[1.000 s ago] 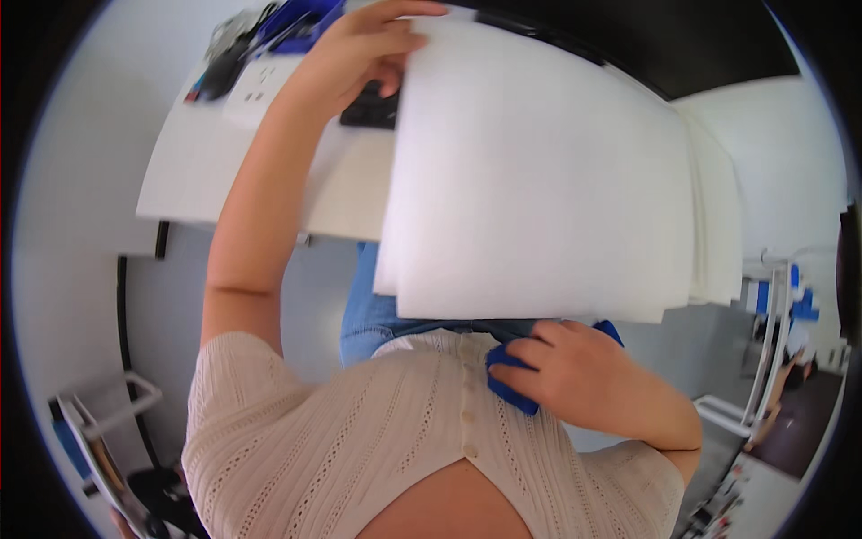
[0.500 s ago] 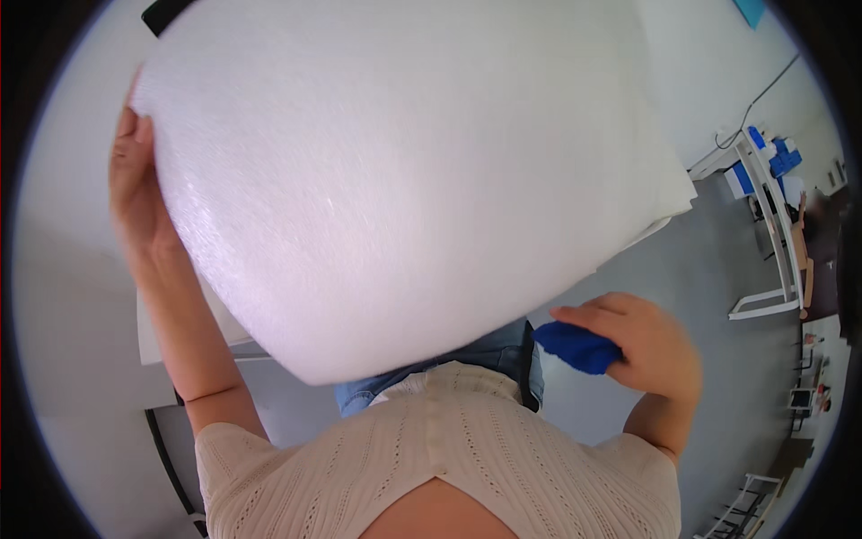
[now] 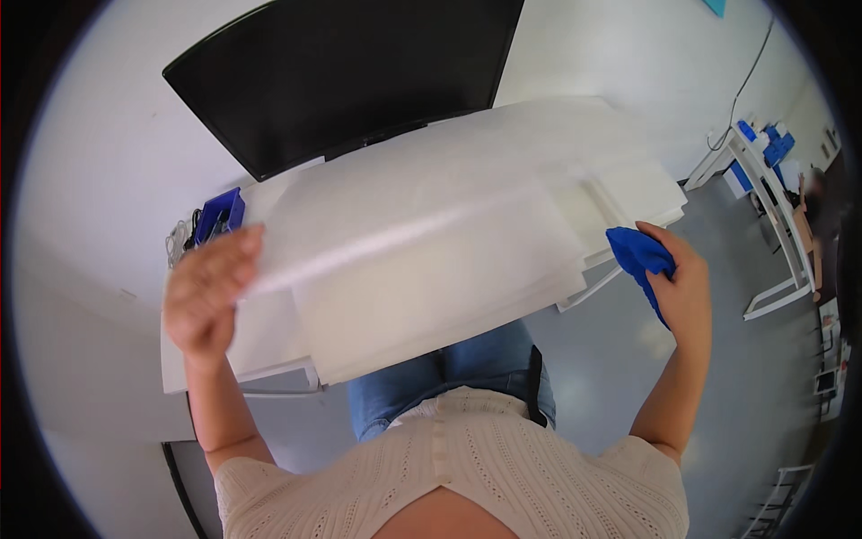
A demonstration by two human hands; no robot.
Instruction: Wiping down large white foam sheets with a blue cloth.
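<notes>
Sheets [image 3: 431, 296], white and layered, are lying across the table [image 3: 202, 364]; their left edge is reaching the blurred left hand [image 3: 211, 287], its grip impossible to tell; the right hand [image 3: 687, 283] is clutching 1 blue cloth [image 3: 639, 254].

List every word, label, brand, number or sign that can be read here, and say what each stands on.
No text can be read.
Black monitor: any mark on its lower edge is too small to read.
White foam sheets: no print visible.
Blue cloth in the right hand: no print visible.
Blue things, far right: too small.
</notes>
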